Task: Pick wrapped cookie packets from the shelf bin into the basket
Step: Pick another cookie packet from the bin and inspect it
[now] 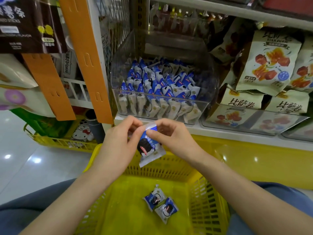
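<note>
Currently held: one blue-and-white wrapped cookie packet [149, 147], hanging above the yellow slatted plastic basket [208, 200], just in front of the shelf edge. Left hand [118, 141] and right hand [172, 136] both pinch its top seal, fingers [153, 132] curled narrow on it. In basket: two matching packets [154, 199], touching, on the bottom. On white shelf [220, 133]: clear plastic bin [160, 100], stocked with like packets.

Clear bin [116, 97] is walled in front, open on top only, under the upper shelf [220, 10]; flanked by orange strip [88, 61] and snack bags [265, 65]. Basket [208, 200] mouth is unblocked.
</note>
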Motion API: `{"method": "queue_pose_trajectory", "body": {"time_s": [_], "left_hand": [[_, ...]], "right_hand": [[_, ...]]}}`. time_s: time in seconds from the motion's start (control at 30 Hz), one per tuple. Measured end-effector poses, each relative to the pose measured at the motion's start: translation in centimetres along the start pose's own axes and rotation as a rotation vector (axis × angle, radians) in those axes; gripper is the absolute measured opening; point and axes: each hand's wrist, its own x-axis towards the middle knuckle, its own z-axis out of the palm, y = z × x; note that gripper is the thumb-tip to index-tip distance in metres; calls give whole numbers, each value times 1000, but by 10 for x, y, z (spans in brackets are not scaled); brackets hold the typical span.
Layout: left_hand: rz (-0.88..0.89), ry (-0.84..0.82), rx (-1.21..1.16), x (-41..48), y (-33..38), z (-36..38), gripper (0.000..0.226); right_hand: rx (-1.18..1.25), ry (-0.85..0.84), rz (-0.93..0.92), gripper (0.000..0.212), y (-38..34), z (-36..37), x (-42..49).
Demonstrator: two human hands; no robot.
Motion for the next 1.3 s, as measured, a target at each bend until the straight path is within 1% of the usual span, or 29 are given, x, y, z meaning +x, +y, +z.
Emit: {"method": "queue_pose_trajectory", "body": {"time_s": [0.03,0.1,0.2,0.3,0.4,0.43,0.5,0.57,0.63,0.7,0.8,0.87,0.93,0.97,1.0,1.03,1.07,1.1,1.13,1.23,1.27,1.3], "left_hand": [[-43,9,-53,1,1,1,10],[-83,11,-96,2,2,1,12],[-116,-57,-131,2,3,0,17],[-222,-115,-228,2,4,-1,18],[-318,-123,-317,3,7,1,17],[-350,-126,-358,3,8,2,15],[-434,-150,-444,3,9,4,11],[-493,-205,-441,2,8,6,19],[-504,-257,-430,1,8,9,23],[-497,-224,-479,0,10,10,24],[-494,-53,-516,4,9,8,17],[-431,46,-438,6,5,3,7],[-300,95,-291,7,1,-1,8],[-220,100,-202,7,0,-3,9],[-143,98,-115,7,0,-4,10],[-80,90,-42,6,1,-4,10],[-31,75,11,4,1,-3,11],[1,55,41,3,1,-2,12],[20,34,55,2,1,0,13],[19,2,47,-1,1,6,15],[1,5,28,-1,0,8,15],[-29,12,-7,-1,0,9,16]], "right_hand": [[30,17,22,3,0,0,0],[71,24,50,6,-1,0,0],[31,6,-25,7,-2,2,-2],[-130,46,-138,4,-2,3,-4],[-403,130,-278,5,-2,1,-5],[-442,154,-297,4,-2,1,-6],[-369,221,-254,6,-1,1,-5],[-195,315,-146,11,-1,-3,-2],[-25,378,-29,11,-3,-9,2],[113,391,81,9,-4,-14,6],[180,340,209,7,-2,-17,8],[117,222,293,11,-1,-18,7],[-49,51,357,19,-1,-16,3],[-178,-12,337,27,0,-14,1],[-307,-47,276,37,0,-12,-1],[-387,-64,186,48,1,-9,-2],[-399,-69,96,54,0,-7,-3],[-359,-58,29,52,-1,-4,-4],[-301,-36,-11,45,-3,-2,-6],[-236,47,-31,11,-5,0,-7],[-210,56,-32,5,-4,-1,-7],[-181,65,-29,5,-2,-2,-7]]}}
